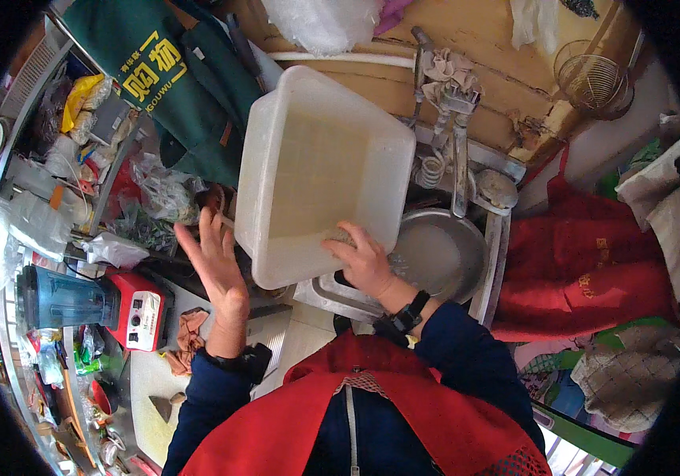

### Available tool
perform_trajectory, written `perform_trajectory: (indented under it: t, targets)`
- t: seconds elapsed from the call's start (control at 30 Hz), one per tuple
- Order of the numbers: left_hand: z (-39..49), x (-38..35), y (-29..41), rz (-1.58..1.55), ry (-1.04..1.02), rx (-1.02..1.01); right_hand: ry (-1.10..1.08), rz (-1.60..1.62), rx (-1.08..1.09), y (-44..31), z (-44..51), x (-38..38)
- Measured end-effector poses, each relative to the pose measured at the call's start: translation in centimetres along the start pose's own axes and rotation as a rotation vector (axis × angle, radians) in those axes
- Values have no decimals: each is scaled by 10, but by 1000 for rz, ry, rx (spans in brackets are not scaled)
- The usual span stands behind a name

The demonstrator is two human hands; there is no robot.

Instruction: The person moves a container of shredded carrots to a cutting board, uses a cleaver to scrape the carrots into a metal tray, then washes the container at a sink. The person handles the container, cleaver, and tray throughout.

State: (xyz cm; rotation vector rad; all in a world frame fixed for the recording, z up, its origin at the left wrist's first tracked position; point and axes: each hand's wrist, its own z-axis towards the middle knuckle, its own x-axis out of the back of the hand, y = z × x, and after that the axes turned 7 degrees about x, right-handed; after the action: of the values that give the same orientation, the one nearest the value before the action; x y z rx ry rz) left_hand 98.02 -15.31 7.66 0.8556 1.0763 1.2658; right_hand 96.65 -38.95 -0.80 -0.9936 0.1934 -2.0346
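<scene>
A white plastic tub [310, 172] stands tilted before me at the sink, its open side facing me. My right hand [367, 262] reaches over its near rim and grips a small greyish scrubbing pad [343, 237], partly covered by the fingers. My left hand [219, 265] is raised beside the tub's left wall, fingers spread and nothing in it. Whether the left hand touches the tub, I cannot tell. Right of the tub, a round metal basin [441, 256] holding water sits in the sink. What supports the tub from below is hidden.
A metal faucet [461, 160] rises behind the basin. A red blender [137, 312] and a brown cloth [188, 339] lie to my left. A green apron [197, 89] hangs back left; a red apron [584, 268] hangs at right. Wire strainers [593, 80] hang upper right.
</scene>
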Motion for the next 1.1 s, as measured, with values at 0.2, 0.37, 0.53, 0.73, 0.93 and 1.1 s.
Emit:
perform_trajectory:
  t: [0.2, 0.37, 0.53, 0.73, 0.93, 1.1]
  targets:
    - [-64, -40, -72, 118, -130, 350, 28, 107, -39, -49, 19, -8]
    - [-51, -58, -67, 33, -47, 271, -44, 212, 11, -46, 25, -14]
    - [-41, -61, -68, -210, -66, 370, -273, 392, -55, -25, 15, 6]
    - [-16, -50, -77, -99, -13, 228, -249, 227, -255, 3, 5, 36]
    - [-21, -68, -67, -33, -23, 181, -192, -146, -374, 29, 12, 29]
    - [-25, -72, -58, -92, -57, 221, -235, -185, -247, 23, 1, 7]
